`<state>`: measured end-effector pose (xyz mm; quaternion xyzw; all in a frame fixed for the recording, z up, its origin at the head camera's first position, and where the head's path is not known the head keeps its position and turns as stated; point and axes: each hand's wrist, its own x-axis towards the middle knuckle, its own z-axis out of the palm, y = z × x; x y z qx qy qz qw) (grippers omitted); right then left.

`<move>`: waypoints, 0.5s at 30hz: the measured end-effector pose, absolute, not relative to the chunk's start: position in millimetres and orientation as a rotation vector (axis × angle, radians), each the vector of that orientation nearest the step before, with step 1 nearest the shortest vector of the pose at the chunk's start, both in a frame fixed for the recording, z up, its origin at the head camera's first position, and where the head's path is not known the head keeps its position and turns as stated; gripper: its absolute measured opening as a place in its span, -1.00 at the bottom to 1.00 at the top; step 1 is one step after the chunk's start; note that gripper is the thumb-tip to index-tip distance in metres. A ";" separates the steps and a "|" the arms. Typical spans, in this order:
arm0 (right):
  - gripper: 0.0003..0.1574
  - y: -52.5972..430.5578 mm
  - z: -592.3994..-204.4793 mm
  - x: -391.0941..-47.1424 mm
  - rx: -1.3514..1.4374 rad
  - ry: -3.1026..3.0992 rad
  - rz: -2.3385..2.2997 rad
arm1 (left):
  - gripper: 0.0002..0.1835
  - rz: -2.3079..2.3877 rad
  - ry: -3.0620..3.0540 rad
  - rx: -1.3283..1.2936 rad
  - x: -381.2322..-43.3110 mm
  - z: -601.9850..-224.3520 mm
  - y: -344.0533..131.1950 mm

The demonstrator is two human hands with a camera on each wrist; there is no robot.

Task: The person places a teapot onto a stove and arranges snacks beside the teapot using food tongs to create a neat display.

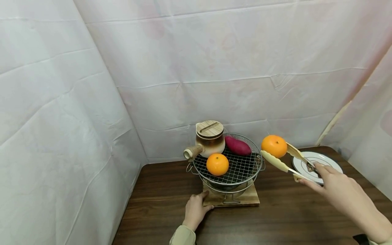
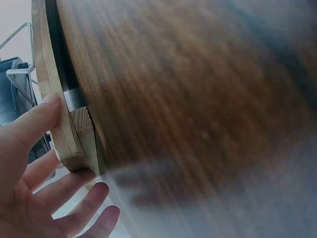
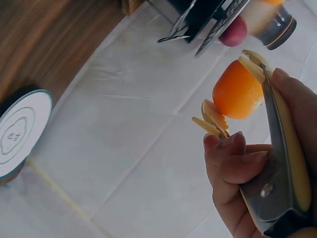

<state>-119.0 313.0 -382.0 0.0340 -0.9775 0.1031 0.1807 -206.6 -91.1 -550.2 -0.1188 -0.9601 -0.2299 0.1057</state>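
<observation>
My right hand (image 1: 337, 187) grips a pair of cream-tipped metal tongs (image 1: 277, 162). Between the tong tips an orange tangerine (image 1: 273, 145) is pinched in the air, right of the round grill. In the right wrist view, the tong heads press on both sides of that tangerine (image 3: 237, 90). My left hand (image 1: 195, 208) holds the front left corner of a wooden board (image 1: 249, 198) under the grill. Its thumb lies on the board's top while fingers meet the edge from below, as the left wrist view shows. A second tangerine (image 1: 217, 164) sits on the grill mesh (image 1: 242, 170).
A clay pot (image 1: 211, 144) with a wooden lid and side handle stands at the grill's back left. Beside it lies a purple sweet potato (image 1: 238, 146). A white plate (image 1: 332, 164) rests on the dark wooden table (image 1: 159, 197) at right. Pale cloth hangs behind.
</observation>
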 end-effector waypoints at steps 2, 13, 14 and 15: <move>-0.22 305.9 -380.3 -118.5 0.125 -2.734 0.292 | -0.39 -0.675 -2.829 -0.347 -206.4 -550.3 -91.1; -0.11 269.1 -367.6 -118.7 0.277 -2.744 0.270 | -0.40 -0.690 -2.824 -0.347 -203.7 -547.6 -90.6; -0.09 266.5 -367.2 -119.2 0.285 -2.751 0.271 | -0.40 -0.693 -2.824 -0.350 -203.6 -547.2 -90.4; -0.08 263.7 -366.9 -119.6 0.292 -2.755 0.270 | -0.40 -0.695 -2.824 -0.351 -203.6 -547.2 -90.3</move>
